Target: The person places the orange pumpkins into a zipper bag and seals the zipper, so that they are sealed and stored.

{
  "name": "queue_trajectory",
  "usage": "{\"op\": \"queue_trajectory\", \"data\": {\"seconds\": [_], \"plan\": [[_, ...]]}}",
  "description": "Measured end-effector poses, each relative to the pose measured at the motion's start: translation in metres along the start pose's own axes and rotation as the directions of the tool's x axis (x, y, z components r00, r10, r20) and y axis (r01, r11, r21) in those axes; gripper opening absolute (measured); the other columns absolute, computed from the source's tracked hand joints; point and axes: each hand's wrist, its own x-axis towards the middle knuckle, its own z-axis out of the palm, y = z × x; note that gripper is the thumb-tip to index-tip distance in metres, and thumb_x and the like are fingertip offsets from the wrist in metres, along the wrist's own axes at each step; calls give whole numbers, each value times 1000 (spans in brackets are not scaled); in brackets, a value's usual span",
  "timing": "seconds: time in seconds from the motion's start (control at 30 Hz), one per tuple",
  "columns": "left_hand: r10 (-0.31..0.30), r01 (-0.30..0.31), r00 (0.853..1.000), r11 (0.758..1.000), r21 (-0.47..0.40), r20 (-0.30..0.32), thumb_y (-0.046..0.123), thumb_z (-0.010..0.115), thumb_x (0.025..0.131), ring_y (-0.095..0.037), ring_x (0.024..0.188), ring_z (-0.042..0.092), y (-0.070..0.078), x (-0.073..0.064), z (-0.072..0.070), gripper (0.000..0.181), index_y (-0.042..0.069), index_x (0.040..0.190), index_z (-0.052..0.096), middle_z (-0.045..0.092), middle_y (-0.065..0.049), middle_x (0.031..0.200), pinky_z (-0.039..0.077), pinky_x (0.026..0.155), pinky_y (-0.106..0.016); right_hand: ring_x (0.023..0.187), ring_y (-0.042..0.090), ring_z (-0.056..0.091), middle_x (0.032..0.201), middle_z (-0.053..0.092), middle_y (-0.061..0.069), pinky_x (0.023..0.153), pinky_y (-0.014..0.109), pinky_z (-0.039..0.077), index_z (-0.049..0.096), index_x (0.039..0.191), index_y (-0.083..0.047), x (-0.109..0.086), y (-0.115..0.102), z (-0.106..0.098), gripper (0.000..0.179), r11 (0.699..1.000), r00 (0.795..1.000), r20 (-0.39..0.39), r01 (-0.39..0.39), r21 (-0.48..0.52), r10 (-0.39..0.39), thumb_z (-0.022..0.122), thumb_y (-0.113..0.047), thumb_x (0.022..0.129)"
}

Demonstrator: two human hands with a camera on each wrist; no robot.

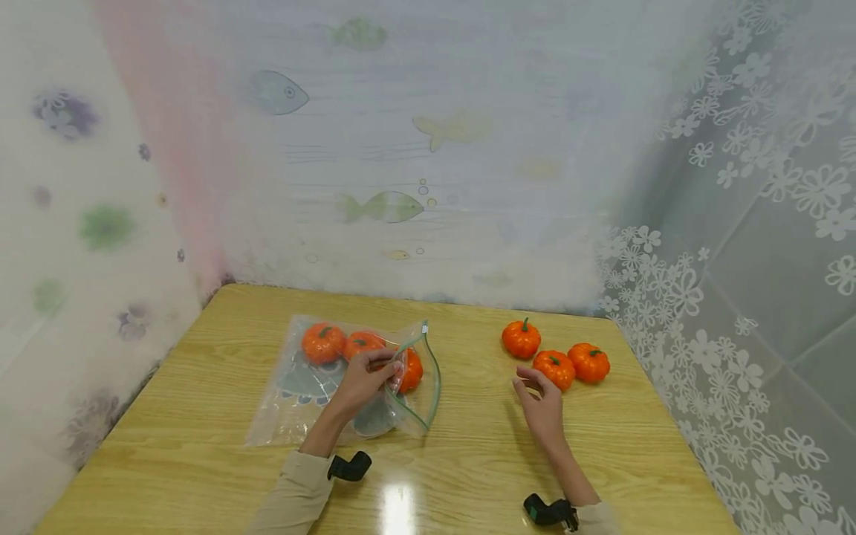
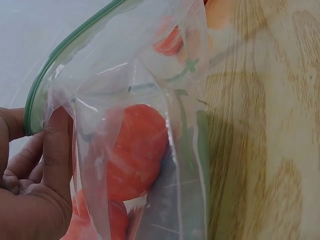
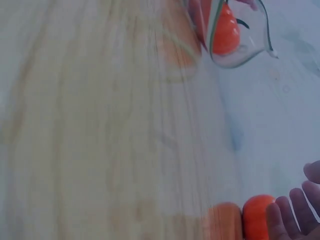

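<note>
My left hand [image 1: 366, 380] pinches the upper edge of a clear zip bag [image 1: 274, 409] with a green seal, whose mouth gapes to the right. Inside the bag lie three small orange pumpkins [image 1: 324, 343] with green stems. In the left wrist view, the thumb and fingers grip the plastic beside the green seal, with a pumpkin [image 2: 135, 150] showing through the film. To the right, my right hand [image 1: 543, 407] hovers with relaxed fingers and holds nothing. Just beyond its fingertips sit three more pumpkins: one at the back [image 1: 521, 339], one nearest the hand [image 1: 556, 371], one rightmost [image 1: 589, 362].
A light wooden table [image 1: 468, 461] carries everything. A pale curtain with fish prints [image 1: 428, 148] hangs behind its far edge, and a flower-patterned grey panel [image 1: 769, 312] borders the right side. Black wrist cameras [image 1: 349, 467] sit on both sleeves.
</note>
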Motion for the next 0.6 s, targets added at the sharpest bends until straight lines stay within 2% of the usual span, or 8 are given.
{"op": "queue_trajectory", "data": {"seconds": [0.13,0.2,0.33,0.43,0.6], "plan": [[-3,3,1000,1000,-14,5,8,63,102,-12,76,64,1,-1,0,37,-8,135,60,71,-12,103,52,61,-21,95,-1,61,119,67,19,78,10,52,66,123,10,2,3,-16,30,1000,996,-89,28,8,-27,68,-9,99],[-4,5,1000,1000,-25,4,7,63,102,-11,75,65,1,-1,0,37,-8,135,59,71,-12,102,53,62,-21,93,-1,61,113,69,15,78,9,51,67,120,11,4,4,-23,27,998,988,-147,50,33,-44,68,-5,98],[-5,5,1000,999,-34,0,7,63,101,-10,75,65,0,0,0,39,-9,136,58,72,-12,103,54,62,-21,92,2,61,107,68,17,77,10,52,67,117,15,7,5,-37,23,991,968,-227,125,45,-111,65,6,95],[-3,3,1000,999,-36,2,8,64,101,-10,75,66,0,-1,0,40,-10,137,57,71,-12,104,53,59,-22,93,5,60,110,65,23,77,10,52,66,118,16,8,5,-45,24,987,957,-249,157,11,-150,64,9,95],[-1,2,1000,999,-43,8,8,63,102,-9,74,66,0,-1,0,40,-10,136,56,71,-13,104,51,56,-21,102,21,58,117,63,21,83,10,49,67,123,9,11,8,-56,29,987,955,-254,132,-90,-151,69,-1,96]]}}
